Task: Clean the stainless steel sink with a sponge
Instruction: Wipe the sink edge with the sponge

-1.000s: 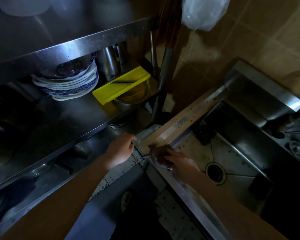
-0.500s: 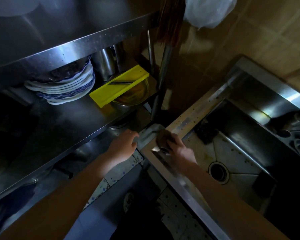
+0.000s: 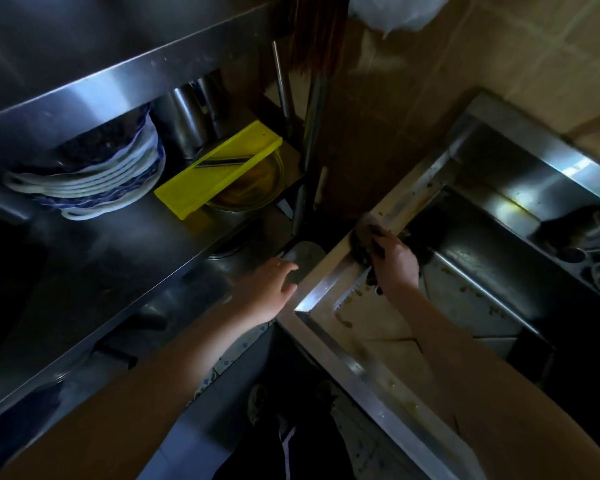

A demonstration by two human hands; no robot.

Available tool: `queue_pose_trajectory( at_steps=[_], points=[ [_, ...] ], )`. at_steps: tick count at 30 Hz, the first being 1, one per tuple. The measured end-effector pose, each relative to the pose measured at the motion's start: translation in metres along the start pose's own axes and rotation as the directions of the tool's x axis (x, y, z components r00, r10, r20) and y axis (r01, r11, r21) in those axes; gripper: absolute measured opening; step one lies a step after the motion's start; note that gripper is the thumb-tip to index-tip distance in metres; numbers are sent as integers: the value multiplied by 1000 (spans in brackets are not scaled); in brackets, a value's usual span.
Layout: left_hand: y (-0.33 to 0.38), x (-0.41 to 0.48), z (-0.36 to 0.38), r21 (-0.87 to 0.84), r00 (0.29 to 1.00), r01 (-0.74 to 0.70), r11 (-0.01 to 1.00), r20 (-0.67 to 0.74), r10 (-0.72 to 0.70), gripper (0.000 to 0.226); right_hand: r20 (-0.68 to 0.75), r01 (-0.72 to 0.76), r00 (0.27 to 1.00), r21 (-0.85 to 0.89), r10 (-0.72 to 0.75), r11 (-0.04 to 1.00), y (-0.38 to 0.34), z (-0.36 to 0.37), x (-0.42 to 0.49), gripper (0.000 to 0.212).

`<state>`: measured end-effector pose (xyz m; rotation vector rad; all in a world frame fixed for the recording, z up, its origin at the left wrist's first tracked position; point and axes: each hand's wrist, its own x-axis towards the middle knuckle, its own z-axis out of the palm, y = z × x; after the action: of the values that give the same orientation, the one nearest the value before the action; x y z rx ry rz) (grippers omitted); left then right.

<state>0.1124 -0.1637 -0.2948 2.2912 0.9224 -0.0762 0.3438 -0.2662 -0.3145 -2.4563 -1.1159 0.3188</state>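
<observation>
Step in hand: scrubbing the left rim of the sink (image 3: 413,195), seemingly partway along that strip.
Sponge (image 3: 362,239): dark, lying on the rim strip, partly under the fingers; far edge blurred.
Right hand (image 3: 394,263): curled over the sponge, pressing it down on the rim.
Left hand (image 3: 271,289): fingers loosely spread, holding nothing, just beside the sink's outer corner; too dark to tell whether resting on anything there.
Dirt: brown specks on the rim ahead of the sponge and across the basin floor (image 3: 465,306); probably much left to do.
Doing it well: keep the sponge flat to the strip, press evenly, work in short overlapping strokes toward the far corner, and wrap over the inner edge so the lip gets cleaned too.
Watch for: crumbs pushed off the outer side; better swept inward, into the basin.
Nearby: yellow slicer (image 3: 219,171) and stacked plates (image 3: 94,188) on the shelf (image 3: 118,244), well apart from the work.
</observation>
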Motion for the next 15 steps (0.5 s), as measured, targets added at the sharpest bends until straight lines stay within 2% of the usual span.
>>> queue_pose_trajectory(
  at_steps=[5,10,15],
  points=[
    [16,14,6,29,999,18,999,-37,-17,44,-9,-71,997,65,72,995,8,-10,21,42],
    [35,29,11,29,997,12,1000,-71,-10,43,-69,122,991,112,-115,986,10,0,4,34],
    [49,42,17,3,995,22,1000,-101,-21,40,3,255,966,111,-257,961,29,13,-16,41]
  ],
)
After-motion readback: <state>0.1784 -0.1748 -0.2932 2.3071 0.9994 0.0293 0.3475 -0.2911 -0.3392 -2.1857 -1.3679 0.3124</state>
